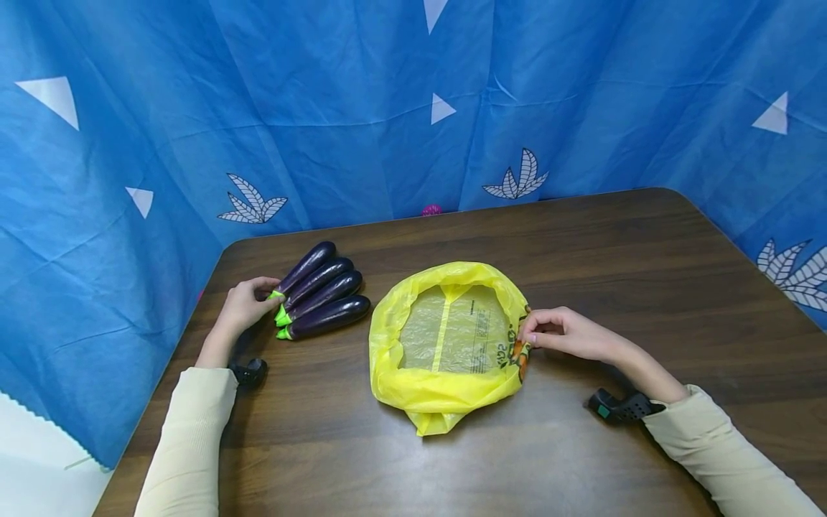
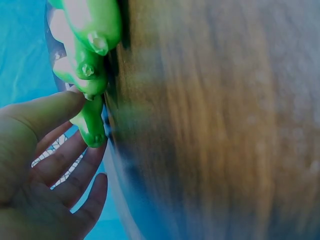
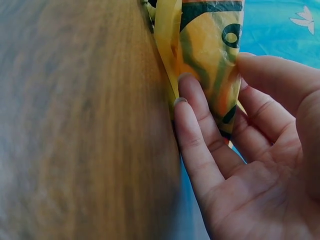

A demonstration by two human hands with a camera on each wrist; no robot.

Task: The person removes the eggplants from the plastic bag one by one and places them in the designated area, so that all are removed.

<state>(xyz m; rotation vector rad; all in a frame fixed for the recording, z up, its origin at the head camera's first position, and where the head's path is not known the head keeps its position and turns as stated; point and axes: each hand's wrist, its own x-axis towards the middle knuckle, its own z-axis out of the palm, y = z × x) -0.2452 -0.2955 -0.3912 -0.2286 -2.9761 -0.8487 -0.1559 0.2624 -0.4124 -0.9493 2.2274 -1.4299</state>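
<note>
Several dark purple eggplants [image 1: 328, 316] with green caps lie fanned side by side on the left of the table. My left hand [image 1: 247, 307] pinches the farthest eggplant [image 1: 309, 266] at its cap end; in the left wrist view the thumb lies against its green cap [image 2: 91, 125], with fingers behind. Right of them stands a yellow plastic bag [image 1: 446, 391], its mouth spread wide and its rim rolled outward. Dark print shows on its right side. My right hand [image 1: 568, 334] holds that right rim between thumb and fingers; printed film [image 3: 210, 65] shows between them in the right wrist view.
The brown wooden table [image 1: 310, 445] has its far edge against a blue patterned curtain [image 1: 362, 108]. Each wrist wears a black camera band [image 1: 623, 406]. The table's left edge runs close by the left forearm.
</note>
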